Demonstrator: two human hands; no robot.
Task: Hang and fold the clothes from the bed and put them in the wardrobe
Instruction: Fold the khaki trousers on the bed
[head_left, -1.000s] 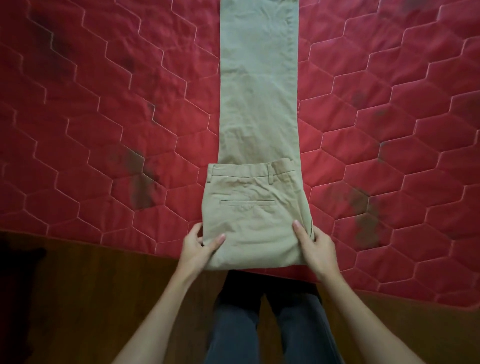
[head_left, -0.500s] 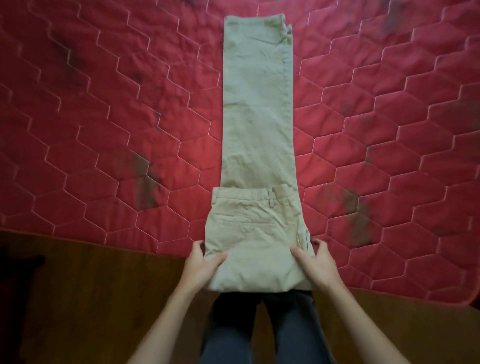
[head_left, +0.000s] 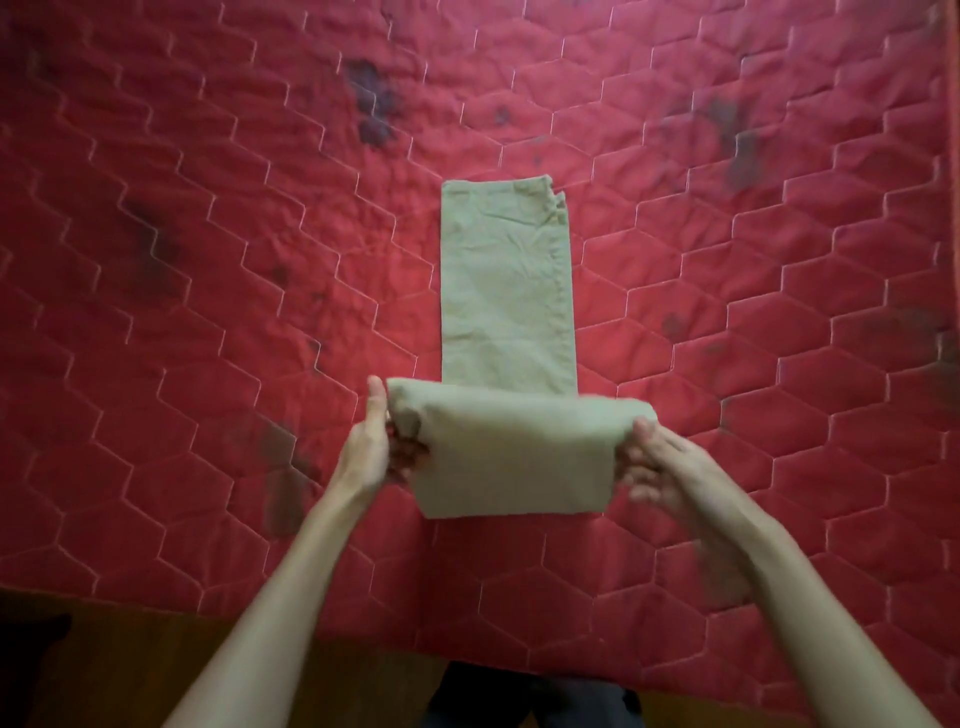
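Note:
Beige trousers (head_left: 506, 291) lie lengthwise on the red quilted bed cover (head_left: 208, 312), legs pointing away from me with the hems at the far end. The near, waist part is doubled into a thick fold (head_left: 514, 457) lifted off the cover. My left hand (head_left: 371, 441) grips the fold's left edge, thumb on top. My right hand (head_left: 657, 467) holds the fold's right edge, blurred by motion. The waistband and pocket are hidden inside the fold.
The red cover has dark stains, one patch (head_left: 371, 98) beyond the trouser hems. A wooden bed frame edge (head_left: 156, 665) runs along the bottom. My dark-trousered legs (head_left: 524, 701) stand against it.
Both hands have lifted the folded waist part from the bed's near edge and carried it forward over the legs. The visible length of trouser leg has shortened.

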